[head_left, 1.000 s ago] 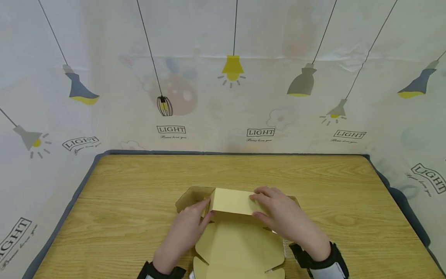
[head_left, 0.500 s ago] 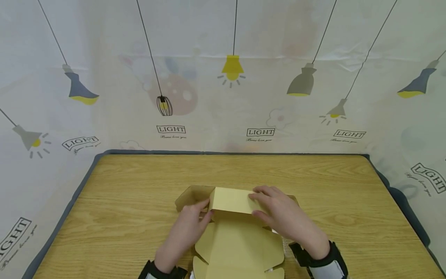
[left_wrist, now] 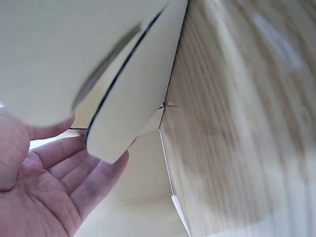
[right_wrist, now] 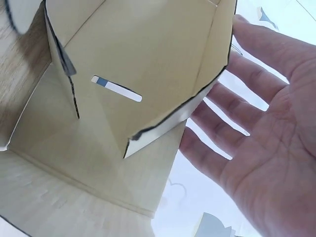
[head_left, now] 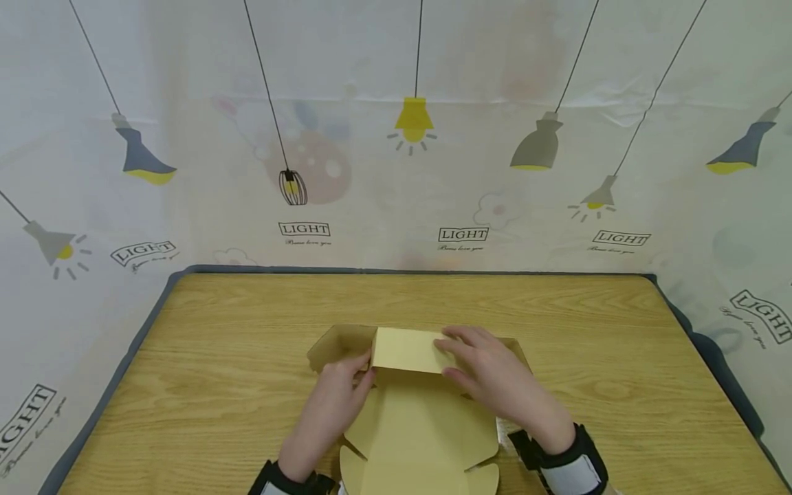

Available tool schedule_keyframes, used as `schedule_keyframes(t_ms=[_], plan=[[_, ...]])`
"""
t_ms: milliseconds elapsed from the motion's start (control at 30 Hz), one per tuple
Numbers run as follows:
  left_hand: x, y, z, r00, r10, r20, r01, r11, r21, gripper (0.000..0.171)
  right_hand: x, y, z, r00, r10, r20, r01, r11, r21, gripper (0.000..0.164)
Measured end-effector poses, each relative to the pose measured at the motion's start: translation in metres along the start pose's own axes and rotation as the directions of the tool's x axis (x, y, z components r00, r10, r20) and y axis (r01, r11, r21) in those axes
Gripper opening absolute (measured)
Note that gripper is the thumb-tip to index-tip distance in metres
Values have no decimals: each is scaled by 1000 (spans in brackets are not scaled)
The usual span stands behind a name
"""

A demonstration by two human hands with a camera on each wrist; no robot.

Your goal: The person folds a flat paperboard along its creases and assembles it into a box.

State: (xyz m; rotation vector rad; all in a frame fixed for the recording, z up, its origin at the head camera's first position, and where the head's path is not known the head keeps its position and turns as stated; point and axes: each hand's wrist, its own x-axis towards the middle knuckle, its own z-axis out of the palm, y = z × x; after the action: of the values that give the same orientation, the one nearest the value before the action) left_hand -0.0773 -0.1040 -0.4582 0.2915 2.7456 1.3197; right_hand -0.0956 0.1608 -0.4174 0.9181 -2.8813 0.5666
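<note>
A partly folded cardboard box (head_left: 427, 426), pale yellow inside, lies at the near middle of the table. Its far end stands folded up as a raised panel (head_left: 405, 349), with brown side flaps (head_left: 342, 344) spread beyond it. At the panel's left end, my left hand (head_left: 334, 392) holds a flap; the left wrist view shows thumb and fingers about a pale flap (left_wrist: 123, 98). Across the panel's right part rests my right hand (head_left: 495, 371), thumb at the near edge. Its fingers (right_wrist: 247, 108) lie nearly straight along the outside of the cardboard in the right wrist view.
The wood-grain table (head_left: 223, 357) has a dark edge along the back and sides. A pale cloth backdrop (head_left: 365, 254) printed with lamps hangs behind it. Slotted side flaps (head_left: 479, 474) of the box spread toward the near edge.
Both hands and the raised panel have shifted slightly away and to the left, the right hand most. The box's near part has moved a little left with them.
</note>
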Motion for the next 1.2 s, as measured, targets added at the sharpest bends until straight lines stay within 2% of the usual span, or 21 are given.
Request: schedule_keyframes(t_ms=[200, 400, 633, 800, 967, 1200], plan=[[-1, 0, 3, 998, 49, -40, -47, 997, 55, 32, -1, -4, -1, 1000, -10, -6, 10, 999, -34, 40], [-1, 2, 7, 996, 54, -69, -47, 993, 107, 30, -2, -12, -1, 999, -38, -9, 37, 993, -113, 38], [0, 3, 14, 988, 99, -120, -77, 982, 171, 19, -3, -11, -1, 999, -34, -17, 32, 993, -112, 39], [0, 2, 13, 989, 92, -115, -75, 987, 144, 23, -3, -9, 0, 999, -35, -20, 33, 994, -103, 39], [0, 3, 10, 994, 71, -83, -64, 995, 83, 27, -2, -8, 1, 999, -33, -22, 30, 994, -101, 39], [1, 0, 9, 997, 25, -72, -27, 999, -26, 28, -2, -8, 2, 999, -34, -17, 32, 994, -103, 40]])
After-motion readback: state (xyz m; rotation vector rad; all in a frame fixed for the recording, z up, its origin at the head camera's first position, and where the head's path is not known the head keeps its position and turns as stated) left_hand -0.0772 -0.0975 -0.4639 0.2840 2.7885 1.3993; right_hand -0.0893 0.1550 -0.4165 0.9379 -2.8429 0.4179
